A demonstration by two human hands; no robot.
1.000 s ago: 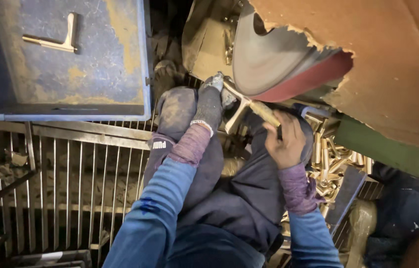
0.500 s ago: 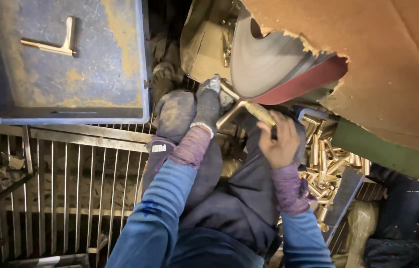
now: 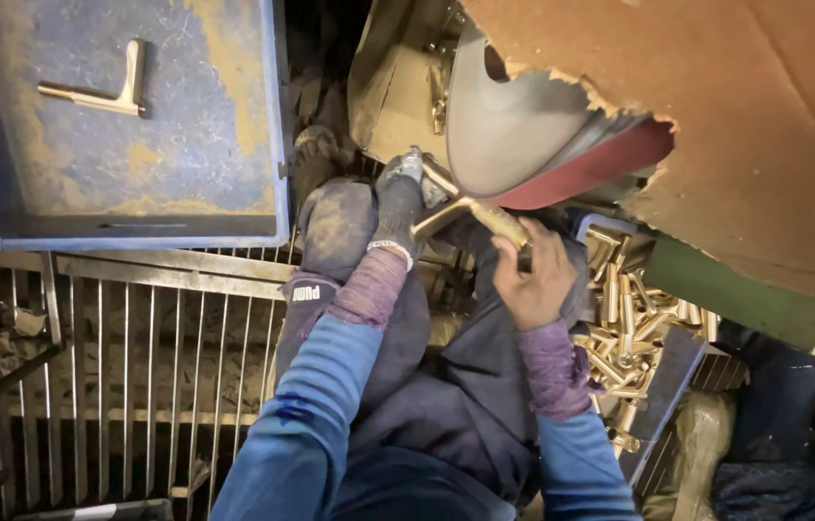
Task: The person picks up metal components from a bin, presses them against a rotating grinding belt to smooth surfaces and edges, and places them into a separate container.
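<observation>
Holding a T-shaped brass fitting (image 3: 470, 210) between both hands, the person presses it up against the red-edged abrasive belt (image 3: 562, 154) of a grinding machine. The left hand (image 3: 396, 201) wears a grey work glove; its grip is pressed together around the near-left arm of the fitting. The right hand (image 3: 533, 280) is bare, with its grip pinching the right arm of the fitting from below (thumb on the near side, fingers wrapped over the far side). The fitting sits just under the lower curve of the belt, above the person's knees, which are covered by a dark apron (image 3: 465, 386).

To the right of the right hand lies a heap of brass parts (image 3: 624, 318) in a tray, close beside the wrist. A torn cardboard sheet (image 3: 745, 125) covers the machine at upper right. At upper left, a blue plastic crate (image 3: 205, 125) holds one finished T-shaped piece (image 3: 104, 92), well apart from both hands. A metal floor grating (image 3: 118, 376) spans the lower left.
</observation>
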